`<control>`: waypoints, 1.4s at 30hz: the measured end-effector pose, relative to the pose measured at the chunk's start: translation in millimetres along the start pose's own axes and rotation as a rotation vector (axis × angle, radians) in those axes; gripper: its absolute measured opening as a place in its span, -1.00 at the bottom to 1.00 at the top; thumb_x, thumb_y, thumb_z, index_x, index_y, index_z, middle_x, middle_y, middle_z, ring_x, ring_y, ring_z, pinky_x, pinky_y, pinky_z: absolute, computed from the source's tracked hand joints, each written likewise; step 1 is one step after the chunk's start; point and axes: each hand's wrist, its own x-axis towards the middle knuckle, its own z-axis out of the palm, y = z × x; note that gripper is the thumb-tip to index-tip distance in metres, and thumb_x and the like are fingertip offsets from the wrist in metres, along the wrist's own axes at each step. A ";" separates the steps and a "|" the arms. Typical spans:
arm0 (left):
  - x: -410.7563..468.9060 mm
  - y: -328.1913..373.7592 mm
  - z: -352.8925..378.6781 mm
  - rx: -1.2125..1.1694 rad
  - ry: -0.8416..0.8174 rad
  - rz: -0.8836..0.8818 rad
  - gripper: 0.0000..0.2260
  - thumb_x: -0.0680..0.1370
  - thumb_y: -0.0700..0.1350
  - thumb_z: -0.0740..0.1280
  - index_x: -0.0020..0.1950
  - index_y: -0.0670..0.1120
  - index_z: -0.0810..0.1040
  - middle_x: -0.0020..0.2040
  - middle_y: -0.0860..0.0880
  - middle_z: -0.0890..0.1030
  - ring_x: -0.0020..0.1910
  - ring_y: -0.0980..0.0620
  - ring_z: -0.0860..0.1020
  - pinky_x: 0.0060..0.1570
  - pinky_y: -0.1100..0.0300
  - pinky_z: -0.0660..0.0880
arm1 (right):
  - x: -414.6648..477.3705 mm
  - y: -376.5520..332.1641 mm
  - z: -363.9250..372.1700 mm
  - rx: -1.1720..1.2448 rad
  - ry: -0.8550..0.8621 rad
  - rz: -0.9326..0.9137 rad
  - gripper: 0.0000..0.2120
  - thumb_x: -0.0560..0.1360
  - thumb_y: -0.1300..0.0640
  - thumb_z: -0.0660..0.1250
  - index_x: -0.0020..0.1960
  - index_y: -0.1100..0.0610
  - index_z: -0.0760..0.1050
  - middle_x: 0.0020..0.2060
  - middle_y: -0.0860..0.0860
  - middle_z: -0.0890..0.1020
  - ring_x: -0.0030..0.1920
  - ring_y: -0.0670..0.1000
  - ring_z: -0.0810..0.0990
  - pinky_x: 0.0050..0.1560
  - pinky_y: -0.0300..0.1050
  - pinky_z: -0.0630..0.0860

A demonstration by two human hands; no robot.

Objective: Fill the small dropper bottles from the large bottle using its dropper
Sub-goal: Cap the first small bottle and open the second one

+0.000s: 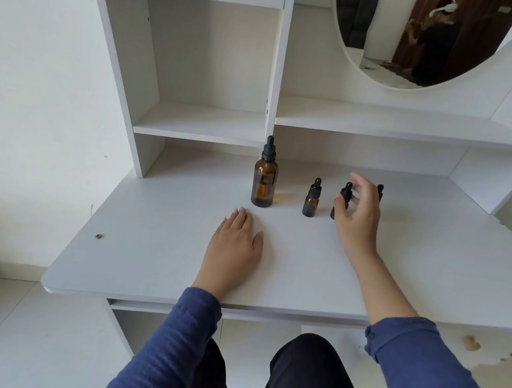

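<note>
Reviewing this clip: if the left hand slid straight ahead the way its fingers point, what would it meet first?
Most likely the large amber bottle. The left hand lies flat on the desk, fingers aimed slightly right of straight ahead, with only bare desk between. The single view leaves it unclear whether it would hit squarely or graze the left side.

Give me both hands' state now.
Left hand: open, flat on the desk, holding nothing.
Right hand: open, fingers spread by the middle small bottle, gripping nothing.
</note>
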 end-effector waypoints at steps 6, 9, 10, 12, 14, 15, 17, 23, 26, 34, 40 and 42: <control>-2.3 1.1 -3.4 -0.070 0.041 -0.007 -0.51 0.63 0.02 0.04 0.51 -0.16 0.08 0.54 -0.09 0.11 0.52 0.00 0.06 0.46 0.22 -0.07 | -0.2 -3.4 -1.4 0.084 -0.001 0.243 -0.69 0.50 0.34 0.24 0.23 0.25 0.37 0.14 0.19 0.51 0.06 0.05 0.51 0.12 -0.06 0.50; -4.1 1.6 -6.3 -0.121 0.042 -0.015 -0.53 0.63 0.01 0.07 0.49 -0.14 0.14 0.53 -0.07 0.15 0.51 0.00 0.11 0.46 0.20 -0.03 | -4.8 -5.4 -4.9 0.078 0.007 0.248 -0.74 0.50 0.33 0.25 0.18 0.25 0.41 0.08 0.19 0.55 -0.03 0.02 0.52 0.01 -0.18 0.49; -4.6 1.6 -7.3 -0.131 0.042 -0.009 -0.54 0.63 0.01 0.08 0.49 -0.14 0.16 0.53 -0.07 0.17 0.51 -0.01 0.12 0.47 0.19 -0.02 | -7.5 -6.2 -6.1 0.074 0.005 0.242 -0.75 0.49 0.33 0.26 0.17 0.25 0.41 0.07 0.17 0.55 -0.05 0.01 0.51 -0.03 -0.26 0.48; -5.2 1.4 -8.5 -0.152 0.047 0.004 -0.56 0.62 -0.01 0.11 0.47 -0.14 0.21 0.51 -0.08 0.21 0.50 -0.01 0.15 0.47 0.18 0.00 | -14.1 -8.5 -8.0 0.082 0.003 0.234 -0.75 0.47 0.33 0.28 0.15 0.23 0.42 0.03 0.13 0.55 -0.08 0.01 0.51 -0.16 -0.46 0.44; -5.7 0.8 -9.1 -0.185 0.055 0.011 -0.57 0.61 -0.03 0.14 0.45 -0.14 0.25 0.49 -0.08 0.27 0.46 -0.02 0.22 0.45 0.18 0.08 | -21.5 -12.3 -8.9 0.085 0.002 0.220 -0.74 0.46 0.34 0.29 0.14 0.23 0.44 0.01 0.10 0.54 -0.09 0.02 0.52 -0.22 -0.55 0.42; -5.9 0.5 -9.1 -0.208 0.059 0.017 -0.58 0.60 -0.03 0.16 0.43 -0.14 0.28 0.46 -0.08 0.31 0.43 -0.02 0.27 0.42 0.19 0.14 | -25.3 -15.1 -9.3 0.085 0.000 0.211 -0.74 0.45 0.34 0.30 0.13 0.23 0.44 0.00 0.09 0.54 -0.09 0.02 0.52 -0.22 -0.56 0.42; -5.5 -0.8 -9.5 -0.264 0.070 0.030 -0.61 0.58 -0.06 0.22 0.39 -0.13 0.34 0.39 -0.08 0.40 0.33 -0.03 0.37 0.30 0.24 0.25 | -32.3 -23.4 -8.4 0.088 -0.017 0.182 -0.74 0.45 0.35 0.31 0.12 0.25 0.46 -0.03 0.06 0.53 -0.10 0.00 0.52 -0.23 -0.58 0.40; -6.0 -3.8 -11.2 -0.392 0.077 0.084 -0.63 0.53 -0.09 0.32 0.32 -0.06 0.41 0.31 -0.01 0.46 0.25 0.05 0.42 0.17 0.36 0.24 | -48.4 -49.9 7.6 0.120 -0.091 0.107 -0.79 0.43 0.32 0.35 0.06 0.21 0.49 -0.08 0.01 0.56 -0.12 -0.23 0.52 -0.20 -0.53 0.45; -6.1 -4.4 -10.7 -0.444 0.083 0.110 -0.61 0.50 -0.10 0.36 0.32 -0.07 0.42 0.29 -0.01 0.47 0.24 0.06 0.43 0.19 0.36 0.27 | -53.4 -61.5 21.1 0.159 -0.124 0.092 -0.83 0.41 0.30 0.37 -0.03 0.14 0.49 -0.15 -0.04 0.57 -0.13 -0.21 0.54 -0.12 -0.45 0.48; -7.1 -3.9 -10.2 -0.664 0.137 0.097 -0.74 0.44 -0.17 0.43 0.12 -0.09 0.54 0.03 0.01 0.57 0.00 0.12 0.54 -0.01 0.46 0.44 | -62.6 -80.2 43.6 0.247 -0.162 0.089 -0.85 0.35 0.29 0.43 -0.15 0.14 0.50 -0.21 0.00 0.61 -0.19 -0.11 0.54 -0.09 -0.40 0.45; -6.7 -4.1 -11.8 -0.803 0.135 0.051 -0.85 0.42 -0.20 0.44 -0.05 -0.04 0.55 -0.14 0.07 0.62 -0.17 0.27 0.59 -0.09 0.43 0.52 | -63.3 -82.4 42.7 0.285 -0.163 0.095 -0.85 0.33 0.29 0.46 -0.19 0.18 0.50 -0.24 0.06 0.63 -0.22 -0.04 0.59 -0.11 -0.32 0.51; -5.8 -4.6 -11.8 -0.820 0.139 0.041 -0.86 0.43 -0.21 0.43 -0.06 -0.06 0.56 -0.16 0.05 0.62 -0.21 0.29 0.59 -0.14 0.46 0.50 | -63.9 -83.1 41.7 0.290 -0.171 0.100 -0.85 0.32 0.29 0.47 -0.20 0.20 0.50 -0.25 0.07 0.63 -0.21 -0.02 0.60 -0.10 -0.29 0.53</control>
